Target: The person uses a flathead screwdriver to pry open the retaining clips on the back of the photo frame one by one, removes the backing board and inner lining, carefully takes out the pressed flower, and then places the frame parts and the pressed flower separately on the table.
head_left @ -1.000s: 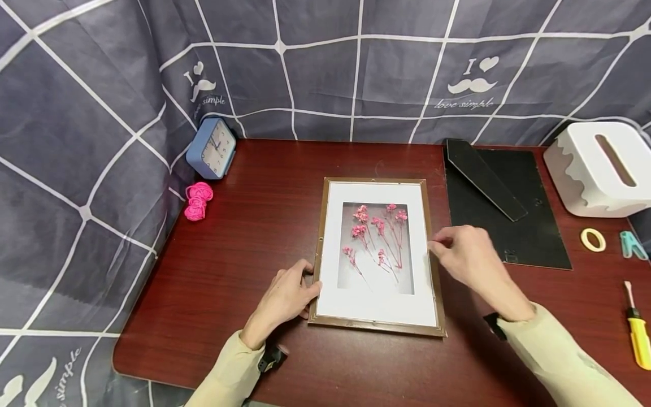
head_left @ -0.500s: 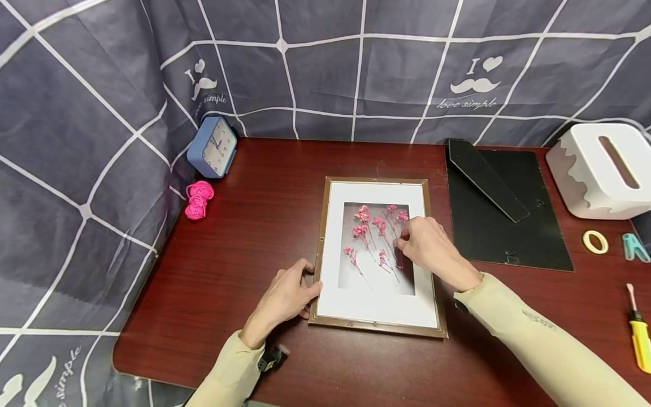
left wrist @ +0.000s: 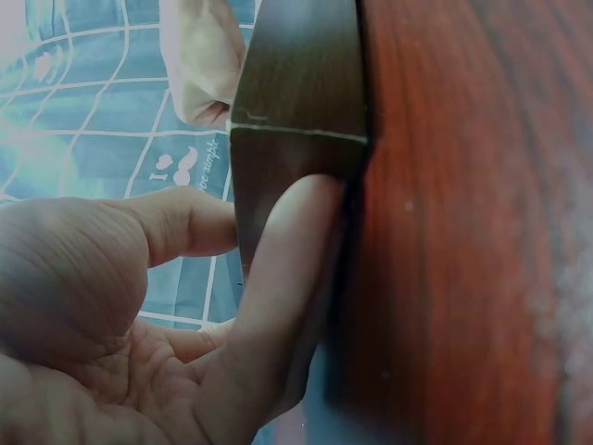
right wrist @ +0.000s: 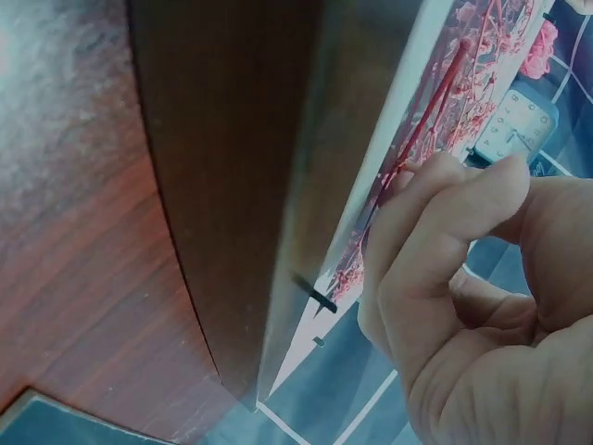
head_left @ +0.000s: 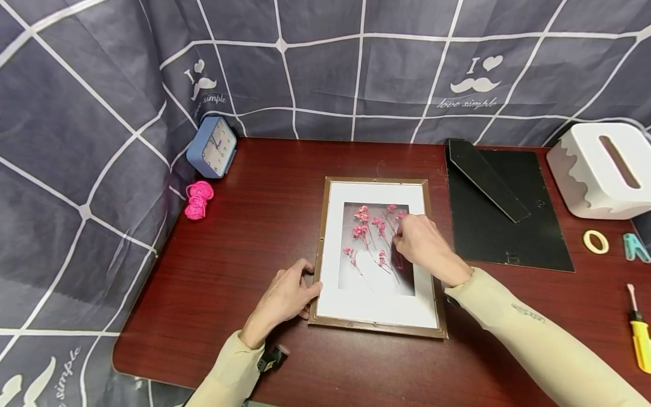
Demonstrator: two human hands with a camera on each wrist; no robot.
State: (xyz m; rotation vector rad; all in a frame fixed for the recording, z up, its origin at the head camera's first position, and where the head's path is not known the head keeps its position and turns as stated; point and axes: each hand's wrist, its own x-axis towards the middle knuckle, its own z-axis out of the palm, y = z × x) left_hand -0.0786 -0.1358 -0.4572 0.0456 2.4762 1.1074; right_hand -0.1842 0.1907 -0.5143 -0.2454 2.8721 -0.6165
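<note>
A picture frame (head_left: 376,312) with a brown-gold border lies flat on the table, a white mat (head_left: 330,237) inside it. Pink dried flowers (head_left: 360,232) are spread in the mat's recessed window. My left hand (head_left: 282,297) grips the frame's left side, thumb near the rim and fingers (left wrist: 301,227) along the outer wall. My right hand (head_left: 424,246) is over the right part of the window. Its curled fingers (right wrist: 408,250) pinch at a dried flower's stem (right wrist: 435,107); the exact contact is partly hidden behind them.
A black backing board (head_left: 508,243) with a stand lies at the right. Beyond are a white tissue box (head_left: 585,186), a pale tape roll (head_left: 587,246), a teal clip (head_left: 633,247) and a yellow screwdriver (head_left: 641,345). A blue clock (head_left: 208,152) and pink yarn (head_left: 198,200) stand left.
My right hand has moved left from beside the frame's right edge to over the flowers, then only slightly further left. My left hand has stayed on the frame.
</note>
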